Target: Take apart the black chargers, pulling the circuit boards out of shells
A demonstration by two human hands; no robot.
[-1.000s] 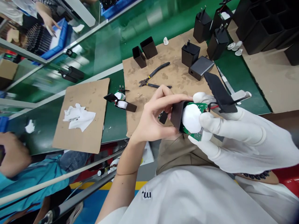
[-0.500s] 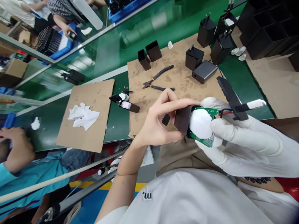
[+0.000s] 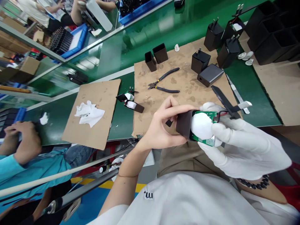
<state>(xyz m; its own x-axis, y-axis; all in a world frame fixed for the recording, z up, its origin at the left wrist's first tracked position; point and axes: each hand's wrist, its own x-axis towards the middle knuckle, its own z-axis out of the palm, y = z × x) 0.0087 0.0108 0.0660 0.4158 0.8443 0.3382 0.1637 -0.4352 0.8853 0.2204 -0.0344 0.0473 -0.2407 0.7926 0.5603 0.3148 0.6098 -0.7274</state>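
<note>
My bare left hand [image 3: 159, 125] grips a black rectangular charger housing [image 3: 184, 124] between thumb and fingers, its mouth facing right. In my white-gloved right hand [image 3: 236, 140] is a green circuit board [image 3: 206, 142] with a round white lump [image 3: 202, 126] on its face. The board's left end sits inside the mouth of the housing, and most of it stays outside. Red and black wires run from the board towards a black flat plate [image 3: 222, 98] that sticks up beside the gloved fingers. How the plate is held is partly hidden.
Cutting pliers [image 3: 165, 82] lie open on the cardboard sheet [image 3: 185, 93]. Beyond stand black empty housings [image 3: 160, 53] and several plugged chargers [image 3: 200, 61]. A opened charger [image 3: 134, 106] rests at the left edge, near white cloth [image 3: 90, 113]. A co-worker's arm [image 3: 25, 140] is far left.
The view has shifted slightly, so the table things sit further right. Both hands keep their hold on housing and board; the black plate has tilted and come closer to the gloved hand.
</note>
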